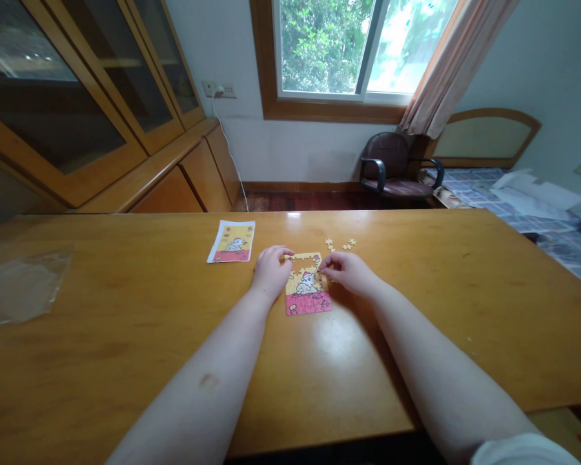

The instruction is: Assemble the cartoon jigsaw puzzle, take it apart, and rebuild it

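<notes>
The loosely curled left hand [271, 271] touches the unfinished jigsaw puzzle [308, 296]; the right hand [348, 272] pinches at its edge, any held piece too small to tell. Loose pieces [341, 244] lie beyond on the tabletop [126, 387].

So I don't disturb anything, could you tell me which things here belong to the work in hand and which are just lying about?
Belonging to the work: left hand, right hand, partly assembled jigsaw puzzle, loose puzzle pieces, printed picture card.

Lying about: clear plastic bag, dark office chair.
</notes>
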Demonstrator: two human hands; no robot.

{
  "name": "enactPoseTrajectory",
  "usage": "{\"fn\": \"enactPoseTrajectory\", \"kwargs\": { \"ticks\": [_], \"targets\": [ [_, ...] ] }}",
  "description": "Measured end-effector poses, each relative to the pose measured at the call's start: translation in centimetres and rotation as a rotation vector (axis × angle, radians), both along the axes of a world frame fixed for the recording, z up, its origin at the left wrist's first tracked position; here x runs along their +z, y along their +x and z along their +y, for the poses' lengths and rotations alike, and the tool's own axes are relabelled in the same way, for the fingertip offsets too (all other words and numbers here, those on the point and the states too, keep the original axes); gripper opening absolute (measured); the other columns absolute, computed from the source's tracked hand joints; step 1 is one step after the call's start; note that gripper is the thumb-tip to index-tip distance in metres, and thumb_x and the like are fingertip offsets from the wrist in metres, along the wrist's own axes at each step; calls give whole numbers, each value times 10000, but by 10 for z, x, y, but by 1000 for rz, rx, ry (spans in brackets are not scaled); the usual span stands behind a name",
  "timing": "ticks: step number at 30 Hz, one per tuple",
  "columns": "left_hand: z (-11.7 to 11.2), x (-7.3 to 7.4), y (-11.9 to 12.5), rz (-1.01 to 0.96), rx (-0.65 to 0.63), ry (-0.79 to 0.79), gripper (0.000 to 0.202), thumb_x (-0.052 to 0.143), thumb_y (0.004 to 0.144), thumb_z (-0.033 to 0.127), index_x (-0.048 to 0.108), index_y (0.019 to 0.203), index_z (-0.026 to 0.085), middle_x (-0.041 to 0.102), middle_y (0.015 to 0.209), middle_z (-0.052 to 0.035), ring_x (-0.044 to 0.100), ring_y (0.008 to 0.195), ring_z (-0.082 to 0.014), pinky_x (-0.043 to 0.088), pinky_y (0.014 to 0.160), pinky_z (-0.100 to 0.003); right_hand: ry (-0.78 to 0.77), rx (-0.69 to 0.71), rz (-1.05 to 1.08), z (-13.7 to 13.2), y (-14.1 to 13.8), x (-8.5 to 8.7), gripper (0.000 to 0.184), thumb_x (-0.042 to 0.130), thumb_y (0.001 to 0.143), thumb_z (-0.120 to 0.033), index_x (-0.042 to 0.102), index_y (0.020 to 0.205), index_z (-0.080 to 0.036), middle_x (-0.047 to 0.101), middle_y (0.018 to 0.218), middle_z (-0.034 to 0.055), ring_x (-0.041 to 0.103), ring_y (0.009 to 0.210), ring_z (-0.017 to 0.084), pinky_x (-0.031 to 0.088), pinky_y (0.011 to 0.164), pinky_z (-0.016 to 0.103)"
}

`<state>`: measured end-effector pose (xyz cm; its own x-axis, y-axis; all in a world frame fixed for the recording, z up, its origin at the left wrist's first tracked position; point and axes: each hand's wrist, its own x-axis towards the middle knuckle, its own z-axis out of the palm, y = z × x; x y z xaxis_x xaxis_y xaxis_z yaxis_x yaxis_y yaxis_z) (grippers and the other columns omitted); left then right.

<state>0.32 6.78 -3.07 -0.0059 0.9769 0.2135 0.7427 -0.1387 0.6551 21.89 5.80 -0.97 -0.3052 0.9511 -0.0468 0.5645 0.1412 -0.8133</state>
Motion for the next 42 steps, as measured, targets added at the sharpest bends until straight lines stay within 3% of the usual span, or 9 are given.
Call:
{"fn": "enactPoseTrajectory", "kwargs": {
  "ticks": [7,12,15,19,22,34,38,42],
  "targets": [
    [2,-4,1,-12,2,15,249,511,737,165,705,881,223,680,1075,-40,565,1101,-223,412,1026,-378,96,14,-49,-1,-22,-7,100,604,775,-209,695,804,-180,617,655,-22,492,592,106,376,590,222],
    [2,-5,0,-20,8,18,251,516,731,164,705,886,222,679,1070,-40,567,1100,-223,411,1024,-372,317,59,-132,2,-23,-11,131,618,799,-198,699,901,-189,692,879,34,586,778,150,435,753,266],
    [2,-5,-1,-19,12,17,246,520,733,174,703,891,222,680,1070,-37,567,1094,-221,413,1022,-367,453,148,-170,3,-18,-12,125,597,838,-221,706,889,-186,705,918,60,610,858,175,439,835,302],
    [2,-3,-2,-6,43,6,245,528,727,181,705,890,226,685,1063,-29,567,1087,-223,415,1018,-363,538,315,-245,0,-15,-9,197,566,878,-247,719,771,-184,715,836,58,605,798,170,433,821,310],
    [2,-2,-2,11,65,-8,251,522,728,182,706,892,227,688,1056,-30,568,1080,-226,415,1017,-368,571,344,-294,-3,-16,-7,220,562,890,-270,726,771,-185,716,845,57,586,787,167,422,815,316],
    [3,-4,-3,33,88,-33,279,512,719,162,701,913,226,690,1052,-31,580,1063,-225,424,1010,-361,576,268,-301,-3,-15,-12,182,565,886,-273,717,832,-189,718,886,55,620,851,167,424,842,300],
    [4,-5,-4,11,98,-41,292,507,717,159,700,924,227,689,1058,-30,580,1065,-226,431,1000,-359,466,82,-453,-6,-22,4,207,573,878,-339,716,882,-189,709,940,76,636,865,187,440,808,297],
    [3,-2,-3,1,94,-61,293,502,716,153,700,919,225,690,1051,-29,578,1069,-228,429,1000,-357,214,120,-675,9,-30,30,172,624,818,-345,724,865,-213,718,909,73,644,823,214,442,709,293]
  ]
}}
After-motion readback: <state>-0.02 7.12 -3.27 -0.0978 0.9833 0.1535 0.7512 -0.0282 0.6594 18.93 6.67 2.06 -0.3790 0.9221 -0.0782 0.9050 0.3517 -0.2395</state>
